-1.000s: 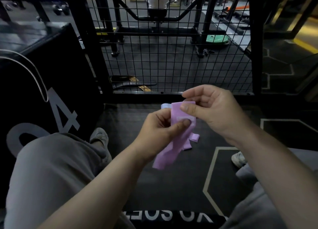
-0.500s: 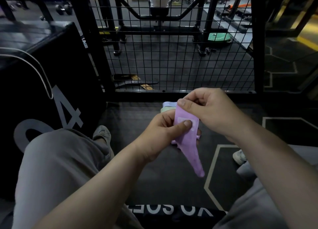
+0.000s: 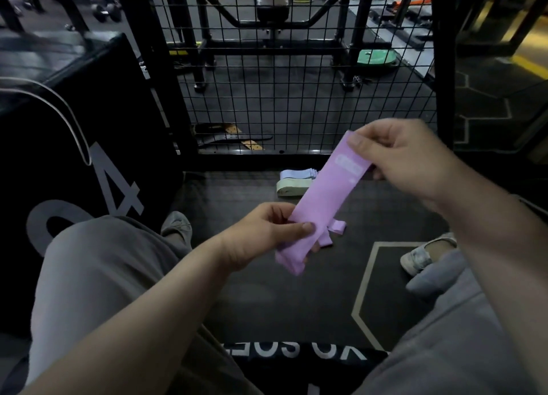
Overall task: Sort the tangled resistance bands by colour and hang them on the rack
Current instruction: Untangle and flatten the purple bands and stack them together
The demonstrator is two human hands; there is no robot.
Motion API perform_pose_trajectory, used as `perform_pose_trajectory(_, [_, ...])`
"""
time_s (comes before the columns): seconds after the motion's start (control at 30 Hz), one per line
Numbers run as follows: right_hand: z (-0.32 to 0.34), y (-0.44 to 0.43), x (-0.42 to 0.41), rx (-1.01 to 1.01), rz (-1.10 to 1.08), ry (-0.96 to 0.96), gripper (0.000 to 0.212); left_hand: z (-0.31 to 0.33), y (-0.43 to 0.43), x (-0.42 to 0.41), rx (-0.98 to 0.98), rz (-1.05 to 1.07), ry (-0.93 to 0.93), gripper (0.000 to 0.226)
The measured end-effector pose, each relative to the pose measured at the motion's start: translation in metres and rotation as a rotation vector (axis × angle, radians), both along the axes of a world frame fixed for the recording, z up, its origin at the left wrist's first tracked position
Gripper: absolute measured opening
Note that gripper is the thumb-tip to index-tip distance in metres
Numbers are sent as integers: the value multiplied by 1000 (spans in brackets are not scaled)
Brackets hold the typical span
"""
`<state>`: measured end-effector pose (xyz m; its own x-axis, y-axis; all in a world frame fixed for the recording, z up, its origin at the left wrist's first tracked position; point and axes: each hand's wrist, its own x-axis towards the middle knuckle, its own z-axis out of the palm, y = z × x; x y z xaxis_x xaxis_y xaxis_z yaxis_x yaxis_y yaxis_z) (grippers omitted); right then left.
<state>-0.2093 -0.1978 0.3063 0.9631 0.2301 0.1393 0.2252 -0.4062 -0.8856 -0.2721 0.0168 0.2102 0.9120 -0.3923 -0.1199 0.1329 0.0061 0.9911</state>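
The right hand [image 3: 412, 157] had drawn up and away, pulling the purple band [image 3: 323, 199] taut and flat (both ends pinched) against the left hand [image 3: 264, 234], straightened for sorting; blue and green bands [image 3: 295, 181] lay folded on the floor.

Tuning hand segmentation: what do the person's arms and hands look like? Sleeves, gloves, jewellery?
Left hand and right hand are bare: no gloves, rings or watch visible. Both forearms are uncovered to the frame edge, with no sleeves in view. Visible thumbnails are short and plain.
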Motion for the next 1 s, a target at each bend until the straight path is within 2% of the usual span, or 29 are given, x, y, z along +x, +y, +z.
perform_pose_trajectory(0.13, [3,-25,15,43,-161,-51,14,-9,22,2,181,0,30,6])
perform_pose_trajectory(0.23, [-2,-47,27,88,-289,-56,20,-8,34,0,229,87,41,7])
perform_pose_trajectory(0.33, [-10,-62,33,148,-361,-17,24,-6,41,1,171,258,38,16])
perform_pose_trajectory(0.5, [-30,-73,27,111,-315,49,20,-17,45,11,72,512,156,13])
perform_pose_trajectory(0.7, [-67,-71,45,-52,-238,259,8,-38,56,31,47,716,310,6])
perform_pose_trajectory(0.8, [-98,-69,65,-184,-205,390,10,-49,59,49,73,790,351,1])
perform_pose_trajectory(1.0, [-186,-63,90,-360,-203,753,14,-108,60,82,197,820,596,2])
